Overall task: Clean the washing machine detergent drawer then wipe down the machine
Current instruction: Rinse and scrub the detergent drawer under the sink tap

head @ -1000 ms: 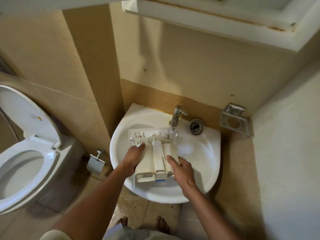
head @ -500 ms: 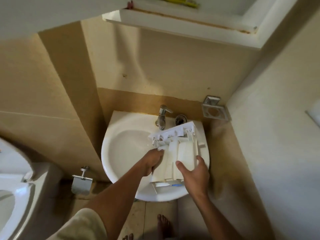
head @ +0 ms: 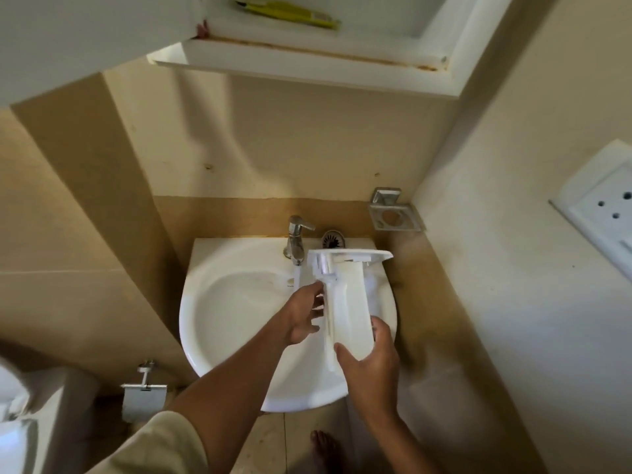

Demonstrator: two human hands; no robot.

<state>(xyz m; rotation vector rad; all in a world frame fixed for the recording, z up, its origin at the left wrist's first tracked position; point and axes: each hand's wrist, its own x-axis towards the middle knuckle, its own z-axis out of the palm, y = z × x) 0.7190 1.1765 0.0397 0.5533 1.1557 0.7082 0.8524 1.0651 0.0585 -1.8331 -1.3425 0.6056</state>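
The white plastic detergent drawer (head: 347, 302) is held tilted on its side above the right half of the white sink (head: 232, 323). My right hand (head: 367, 364) grips its near end from below. My left hand (head: 304, 314) rests against the drawer's left side, fingers spread on it. Its front panel points away, close to the chrome tap (head: 297, 242), from which a thin stream of water runs just left of the drawer.
A metal soap holder (head: 393, 215) hangs on the wall behind the sink. A white cabinet shelf (head: 307, 59) juts out overhead. A wall socket (head: 605, 206) is at right, a toilet (head: 17, 419) and paper holder (head: 143, 395) at lower left. Bare foot (head: 325, 449) below.
The drawer has moved from lying flat across the basin under the tap to the right side and turned up on its edge. The view has swung right, away from the toilet.
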